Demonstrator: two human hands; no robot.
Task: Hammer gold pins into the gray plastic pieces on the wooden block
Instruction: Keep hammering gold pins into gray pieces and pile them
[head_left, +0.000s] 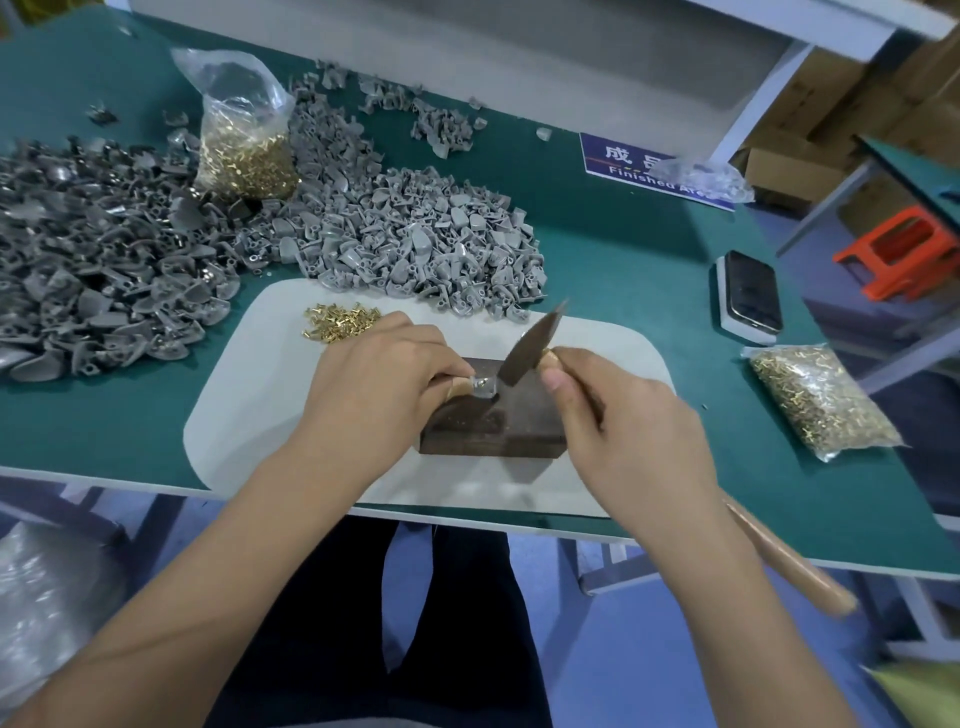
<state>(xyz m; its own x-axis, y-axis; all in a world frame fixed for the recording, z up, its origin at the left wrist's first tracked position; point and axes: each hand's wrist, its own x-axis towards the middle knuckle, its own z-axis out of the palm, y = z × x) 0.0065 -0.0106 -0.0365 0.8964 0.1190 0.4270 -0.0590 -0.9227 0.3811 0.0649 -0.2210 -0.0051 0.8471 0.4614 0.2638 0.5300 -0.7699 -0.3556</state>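
Gripping the hammer (530, 345) close under its head, the right hand (618, 415) brings it down at the gray plastic piece (482, 387) that the left hand (384, 384) pinches on the wooden block's (493, 423) far edge. Fingertips (465, 375) touch the piece, so a glancing blow risks hitting them or bending the pin. Beyond the block, loose gold pins (340, 321) lie near; farther still, a gray heap (415, 234) covers the table (623, 249)

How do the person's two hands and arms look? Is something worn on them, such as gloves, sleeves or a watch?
Both are bare. The left hand and the right hand have no gloves, and no ring shows on the fingers in view. Both forearms are uncovered down to the edge of the picture: no sleeves, watch or bracelet show. The nails are short and unpainted.
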